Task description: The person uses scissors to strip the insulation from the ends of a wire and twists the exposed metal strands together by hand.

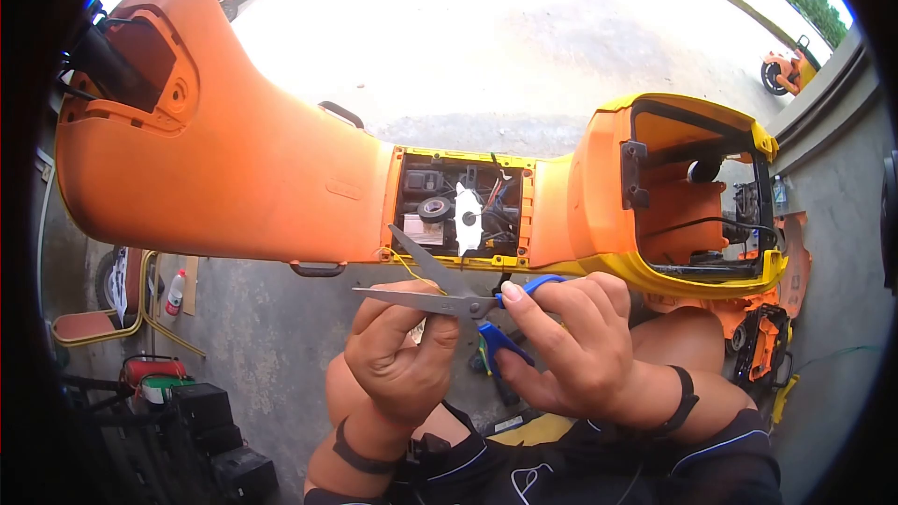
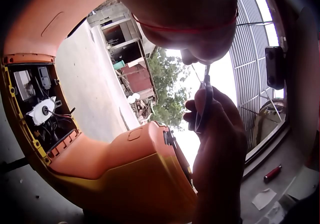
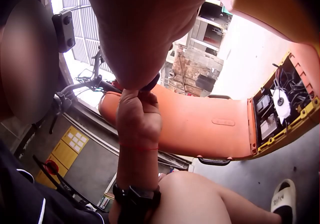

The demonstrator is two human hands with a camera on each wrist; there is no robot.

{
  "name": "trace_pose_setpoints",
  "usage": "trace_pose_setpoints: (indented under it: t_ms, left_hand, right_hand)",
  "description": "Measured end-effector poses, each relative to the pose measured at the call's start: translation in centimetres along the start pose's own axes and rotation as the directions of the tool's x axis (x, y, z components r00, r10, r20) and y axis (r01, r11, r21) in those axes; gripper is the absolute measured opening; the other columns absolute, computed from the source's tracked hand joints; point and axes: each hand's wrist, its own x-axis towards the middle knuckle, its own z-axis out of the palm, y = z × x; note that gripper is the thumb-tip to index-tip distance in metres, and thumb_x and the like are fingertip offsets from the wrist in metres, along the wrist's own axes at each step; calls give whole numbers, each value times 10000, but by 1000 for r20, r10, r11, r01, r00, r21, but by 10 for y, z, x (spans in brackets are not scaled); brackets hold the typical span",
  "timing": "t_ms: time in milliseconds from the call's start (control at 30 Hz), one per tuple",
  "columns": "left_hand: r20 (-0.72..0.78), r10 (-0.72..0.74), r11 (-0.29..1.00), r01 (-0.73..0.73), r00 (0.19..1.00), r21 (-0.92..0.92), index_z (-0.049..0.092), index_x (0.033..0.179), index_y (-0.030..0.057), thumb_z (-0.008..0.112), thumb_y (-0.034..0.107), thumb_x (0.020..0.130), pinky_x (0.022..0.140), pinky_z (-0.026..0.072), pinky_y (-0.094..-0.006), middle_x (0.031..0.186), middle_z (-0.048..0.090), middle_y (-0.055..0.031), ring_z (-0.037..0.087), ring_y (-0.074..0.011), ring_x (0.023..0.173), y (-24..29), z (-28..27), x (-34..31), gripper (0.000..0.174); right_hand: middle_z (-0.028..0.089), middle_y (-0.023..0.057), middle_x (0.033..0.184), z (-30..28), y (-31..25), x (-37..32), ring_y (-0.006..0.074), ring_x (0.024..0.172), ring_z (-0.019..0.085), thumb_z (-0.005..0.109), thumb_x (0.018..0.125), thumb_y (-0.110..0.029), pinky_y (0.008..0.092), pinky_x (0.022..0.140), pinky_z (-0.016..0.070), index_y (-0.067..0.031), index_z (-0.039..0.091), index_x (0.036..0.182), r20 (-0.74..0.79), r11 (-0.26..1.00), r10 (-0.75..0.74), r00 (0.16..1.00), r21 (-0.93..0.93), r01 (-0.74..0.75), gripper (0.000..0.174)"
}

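Observation:
Blue-handled scissors are held by my right hand, its thumb and fingers at the handle loops. Their blades are spread and point left, crossing in front of my left hand. Between the curled fingers and thumb of that left hand is a thin yellow wire, its loose end rising to the left near the upper blade. Both hands are raised in front of an orange and yellow scooter body. Its open middle compartment holds a roll of black tape, a jagged white piece and wiring.
An open seat-end frame forms the right end of the body. Orange panels lie on the floor at right. Black boxes and a bottle stand at left. A red-handled tool lies beyond the right hand.

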Motion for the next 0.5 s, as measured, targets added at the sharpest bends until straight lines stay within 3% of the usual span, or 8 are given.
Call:
trace_pose_setpoints:
  t_ms: [267, 333, 500]
  left_hand:
    - [7, 55, 998, -56, 998, 32, 743, 972, -48, 771, -58, 836, 763, 559, -327, 968, 707, -116, 690, -217, 860, 2, -2, 4, 139]
    - [104, 47, 999, -49, 993, 16, 705, 1032, -68, 729, -57, 914, 894, 539, -323, 1113, 657, -94, 655, -188, 994, 1, -7, 2, 121]
    - [110, 75, 996, -79, 991, 36, 703, 1020, -62, 732, -48, 915, 877, 536, -317, 1109, 662, -99, 653, -186, 985, 0, -9, 3, 110]
  right_hand:
    - [614, 78, 1003, 0, 0, 0, 224, 847, 592, 806, 740, -235, 397, 865, 401, -55, 689, 1273, 16, 1000, 1, 1000, -15, -1, 575]
    - [615, 78, 1003, 0, 0, 0, 223, 848, 591, 806, 740, -236, 396, 865, 399, -56, 688, 1276, 19, 1000, 0, 1000, -15, 0, 577]
    - [618, 77, 1006, 0, 0, 0, 222, 859, 594, 813, 736, -247, 395, 863, 398, -61, 688, 1280, 22, 1000, 4, 1000, -5, -4, 588]
